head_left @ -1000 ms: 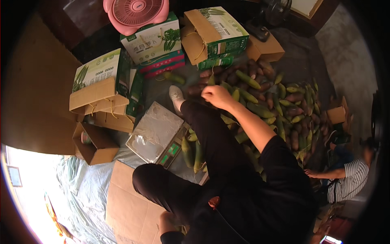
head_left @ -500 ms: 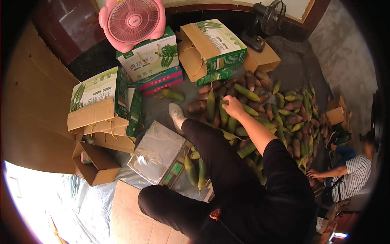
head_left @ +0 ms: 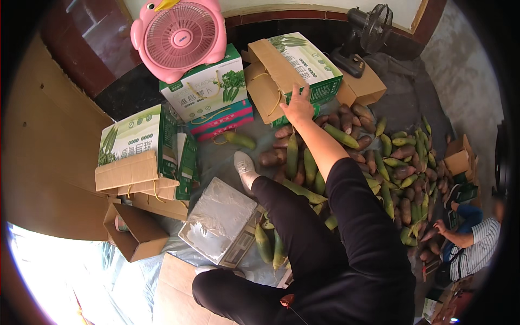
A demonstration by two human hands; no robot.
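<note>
My right hand (head_left: pixel 299 106) reaches forward with its fingers spread and nothing visible in them. It is over the lower edge of an open carton (head_left: pixel 304 58) with white and green sides and a yellow cord handle; whether it touches the carton I cannot tell. Below and right of the hand lies a large heap of long green radishes (head_left: pixel 340 136) mixed with brownish-red roots (head_left: pixel 272 157). A flat scale (head_left: pixel 218 218) with a shiny, wrinkled cover stands left of my leg. My left hand does not show.
A pink fan (head_left: pixel 181 39) stands on a stacked gift box (head_left: pixel 208 89). Another open carton (head_left: pixel 130 143) and a small brown box (head_left: pixel 136 233) are at left. A black fan (head_left: pixel 360 40) stands behind the heap. At far right a person in a striped shirt (head_left: pixel 479 246) sits by the heap.
My right hand has left the green radishes and moved forward to the open carton, its fingers now spread. The whole view has shifted slightly. The person at right has raised a hand.
</note>
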